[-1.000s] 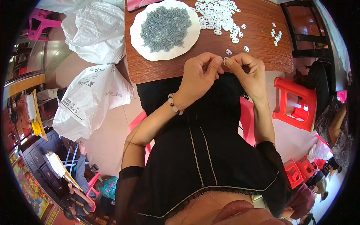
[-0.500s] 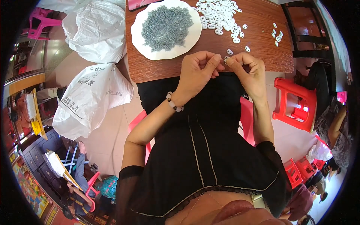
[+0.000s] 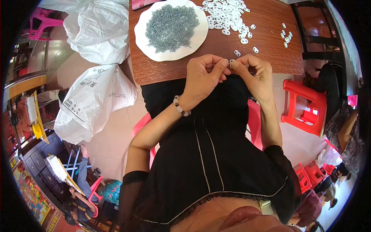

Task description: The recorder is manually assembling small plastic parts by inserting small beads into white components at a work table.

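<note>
Over the near edge of the table my two hands meet at the fingertips. My right hand (image 3: 256, 77) pinches a small white plastic piece (image 3: 231, 62) with holes, like a part of a cord lock. Close against it, my left hand (image 3: 205, 77) has its thumb and forefinger pressed together; whatever is between them is too small or hidden to name. Beyond my left hand a white scalloped plate (image 3: 144, 47) bears a heap of small grey coil springs (image 3: 172, 29). A pile of white two-holed oval pieces (image 3: 224, 15) lies right of the plate.
Several more white pieces (image 3: 286, 35) lie apart on the right of the wooden table (image 3: 266, 42). Large white sacks (image 3: 96, 100) stand on the floor at the left. A red stool (image 3: 303, 108) is at the right. Other people sit farther off on both sides.
The white piece and my right fingertips have shifted slightly left, nearer my left fingertips. Otherwise the hands stay in nearly the same place.
</note>
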Motion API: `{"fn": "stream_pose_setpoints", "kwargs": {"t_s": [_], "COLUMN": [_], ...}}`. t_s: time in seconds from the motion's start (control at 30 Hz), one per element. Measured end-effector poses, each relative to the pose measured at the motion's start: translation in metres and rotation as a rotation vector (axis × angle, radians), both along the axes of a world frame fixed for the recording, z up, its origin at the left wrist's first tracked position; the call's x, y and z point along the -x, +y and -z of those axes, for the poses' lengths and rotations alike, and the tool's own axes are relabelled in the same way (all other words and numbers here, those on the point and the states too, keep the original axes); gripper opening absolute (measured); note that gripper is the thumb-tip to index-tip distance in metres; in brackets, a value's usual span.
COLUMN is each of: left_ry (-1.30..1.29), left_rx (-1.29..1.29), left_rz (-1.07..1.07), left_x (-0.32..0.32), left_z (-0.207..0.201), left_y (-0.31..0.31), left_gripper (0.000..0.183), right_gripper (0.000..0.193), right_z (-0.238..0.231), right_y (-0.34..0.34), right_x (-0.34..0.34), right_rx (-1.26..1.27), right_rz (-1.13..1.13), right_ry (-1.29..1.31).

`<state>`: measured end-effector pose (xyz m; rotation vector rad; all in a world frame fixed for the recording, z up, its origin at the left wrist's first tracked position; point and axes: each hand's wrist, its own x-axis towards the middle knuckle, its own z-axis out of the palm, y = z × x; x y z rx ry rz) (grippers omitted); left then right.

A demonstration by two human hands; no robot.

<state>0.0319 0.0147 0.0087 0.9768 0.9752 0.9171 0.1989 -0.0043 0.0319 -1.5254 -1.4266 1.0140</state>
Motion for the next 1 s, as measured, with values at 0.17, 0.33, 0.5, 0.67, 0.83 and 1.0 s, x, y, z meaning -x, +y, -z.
{"fn": "stream_pose_setpoints", "kwargs": {"t_s": [0.17, 0.33, 0.5, 0.67, 0.83, 1.0], "left_ry": [0.028, 0.049, 0.017, -0.040, -0.064, -0.036], "left_rx": [0.015, 0.016, 0.034, 0.004, -0.025, -0.042], "left_rz": [0.000, -0.004, 0.004, 0.041, 0.091, 0.108], "left_x": [-0.001, 0.000, -0.003, -0.009, -0.014, -0.016], "left_z": [-0.002, -0.001, 0.001, -0.002, -0.008, -0.012], "left_y": [0.000, 0.000, 0.001, 0.009, 0.017, 0.022], "left_gripper": [0.017, 0.017, 0.019, 0.022, 0.020, 0.014], "right_gripper": [0.011, 0.009, 0.010, 0.014, 0.014, 0.013], "right_z": [-0.007, -0.004, -0.001, -0.002, -0.010, -0.016], "right_y": [-0.001, 0.000, 0.001, 0.006, 0.005, 0.003], "right_x": [0.001, 0.000, -0.005, -0.014, -0.026, -0.037], "right_rx": [0.046, 0.080, 0.109, 0.016, -0.036, -0.037], "right_rz": [-0.020, -0.049, -0.046, 0.045, 0.121, 0.189], "right_ry": [-0.020, -0.012, 0.047, 0.135, 0.113, 0.144]}}
